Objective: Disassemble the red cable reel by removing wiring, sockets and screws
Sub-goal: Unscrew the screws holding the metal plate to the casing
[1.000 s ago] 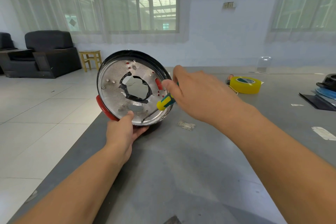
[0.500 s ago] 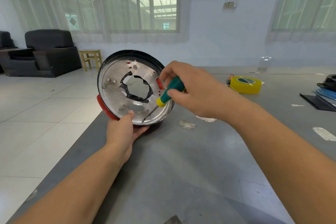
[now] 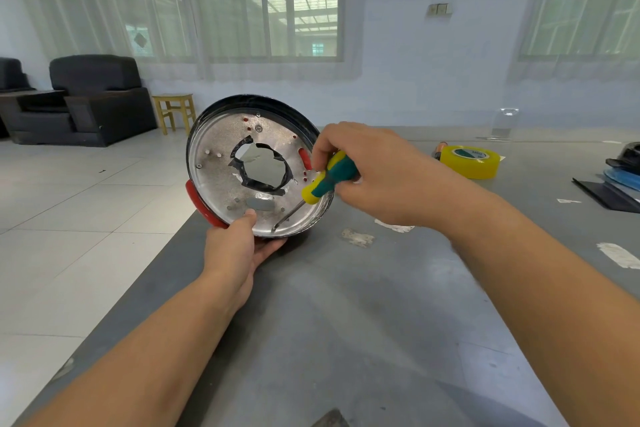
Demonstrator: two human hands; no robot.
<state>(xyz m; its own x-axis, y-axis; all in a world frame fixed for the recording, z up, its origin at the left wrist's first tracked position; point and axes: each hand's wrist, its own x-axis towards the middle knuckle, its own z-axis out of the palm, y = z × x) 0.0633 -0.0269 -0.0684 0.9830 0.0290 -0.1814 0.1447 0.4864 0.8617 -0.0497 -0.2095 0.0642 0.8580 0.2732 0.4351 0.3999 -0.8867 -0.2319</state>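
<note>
— Since a second ago the right hand (image 3: 391, 173) has wrapped round the green-and-yellow-handled screwdriver (image 3: 327, 180), which then lay loose under straight fingers.

— Where's the work?

— The round metal reel plate with red rim (image 3: 221, 180) stands tilted at the grey table's (image 3: 346, 322) edge, gripped at its six o'clock by the left hand (image 3: 235, 246).

— And the tool's line?

— Handle at two o'clock, tip at seven, touching the plate near the left thumb. Probably a low screw comes next.
</note>
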